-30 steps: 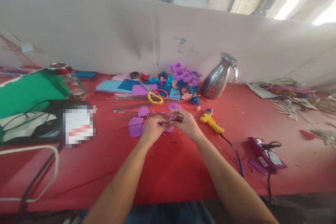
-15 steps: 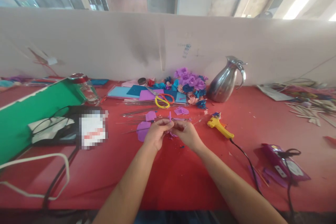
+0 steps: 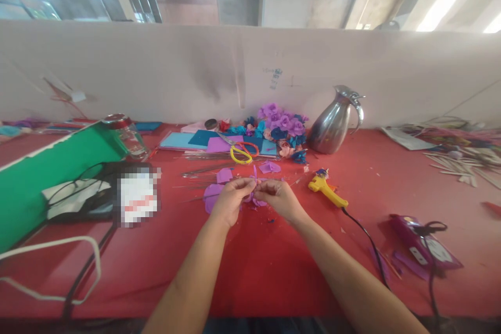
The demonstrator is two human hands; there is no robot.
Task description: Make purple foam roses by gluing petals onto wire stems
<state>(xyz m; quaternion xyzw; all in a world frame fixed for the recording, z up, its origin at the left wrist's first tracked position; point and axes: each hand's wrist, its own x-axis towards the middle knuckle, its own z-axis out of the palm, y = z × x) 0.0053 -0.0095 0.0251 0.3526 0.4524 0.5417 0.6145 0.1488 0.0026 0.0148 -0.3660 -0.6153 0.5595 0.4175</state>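
My left hand (image 3: 234,199) and my right hand (image 3: 278,199) meet at the middle of the red table, fingers pinched together. Between their fingertips a thin purple paper strip (image 3: 254,171) stands upright, gripped by both. Purple paper petals (image 3: 212,197) lie just left of my left hand, and another folded purple piece (image 3: 269,167) lies beyond the fingers. More purple paper shows beneath the hands, partly hidden by them. Thin wires (image 3: 203,169) are spread behind my left hand.
Scissors (image 3: 241,152) rest on coloured paper sheets (image 3: 180,140) beside paper flowers (image 3: 284,122). A steel jug (image 3: 332,122) stands behind a yellow glue gun (image 3: 327,192). At left are a glass jar (image 3: 131,138) and a green board (image 3: 58,172); a purple box (image 3: 426,242) lies right.
The hands remain together, with a slight shift of the fingers around the purple strip. More of the purple paper beneath them shows. The camera view has moved slightly.
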